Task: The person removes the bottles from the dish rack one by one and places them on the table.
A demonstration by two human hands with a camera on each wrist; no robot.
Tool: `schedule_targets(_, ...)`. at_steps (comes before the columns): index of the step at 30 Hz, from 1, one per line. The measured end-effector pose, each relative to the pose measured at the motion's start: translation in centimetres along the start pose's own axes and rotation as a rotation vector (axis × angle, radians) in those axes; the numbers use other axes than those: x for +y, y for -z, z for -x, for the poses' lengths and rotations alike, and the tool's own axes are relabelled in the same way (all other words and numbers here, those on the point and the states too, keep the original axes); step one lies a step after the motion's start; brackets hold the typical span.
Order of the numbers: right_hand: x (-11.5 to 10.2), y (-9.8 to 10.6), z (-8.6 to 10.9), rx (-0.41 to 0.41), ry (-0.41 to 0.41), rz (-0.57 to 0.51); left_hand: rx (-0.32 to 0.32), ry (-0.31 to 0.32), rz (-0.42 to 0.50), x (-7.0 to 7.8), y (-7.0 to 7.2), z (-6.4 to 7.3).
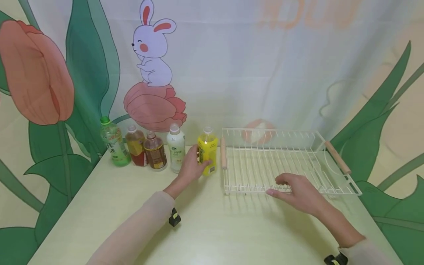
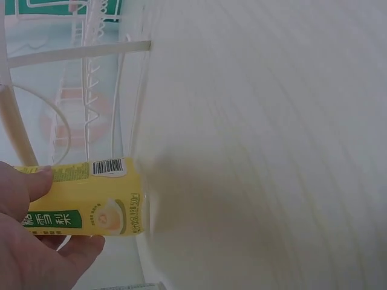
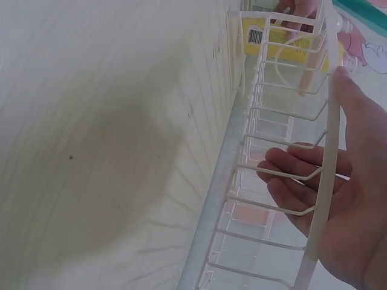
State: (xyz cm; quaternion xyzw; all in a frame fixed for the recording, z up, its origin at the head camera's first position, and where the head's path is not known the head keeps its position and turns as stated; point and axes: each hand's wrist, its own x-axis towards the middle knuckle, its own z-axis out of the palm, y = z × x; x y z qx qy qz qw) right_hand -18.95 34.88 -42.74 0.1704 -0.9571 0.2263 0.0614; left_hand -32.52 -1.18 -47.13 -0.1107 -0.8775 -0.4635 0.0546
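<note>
My left hand (image 1: 188,165) grips a yellow-labelled drink bottle (image 1: 208,145) around its middle, fingers on the left side and thumb across the front. The bottle stands upright, just left of a white wire rack (image 1: 251,190) with wooden handles. In the left wrist view, the label (image 2: 91,202) shows a barcode and a pear-drink picture, and the bottle's base is close to the tabletop. Over the rack's front edge, my right hand (image 1: 299,193) holds nothing, its fingers loosely bent and thumb apart. The right wrist view shows those fingers (image 3: 290,172) behind the rack's front rail.
Left of the yellow bottle stand a white bottle (image 1: 176,147), a brown-labelled bottle (image 1: 156,152), a red-and-yellow-labelled bottle (image 1: 135,145) and a green bottle (image 1: 115,141). Behind the table (image 1: 212,228) hangs a printed curtain (image 1: 225,66).
</note>
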Motion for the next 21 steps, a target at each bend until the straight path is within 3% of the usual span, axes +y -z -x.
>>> schedule_targets(14, 0.9, -0.1, -1.0, -0.013, 0.017, -0.015, -0.039, 0.096, -0.078, -1.2, 0.0, -1.2)
schedule_targets(18, 1.0, -0.1, -0.8, -0.045, 0.012, -0.027, -0.117, 0.108, -0.138, -1.3, 0.4, -0.2)
schedule_targets(21, 1.0, 0.1, -0.5, -0.098, 0.020, -0.005, -0.238, 0.124, -0.212, -0.3, 1.3, 1.0)
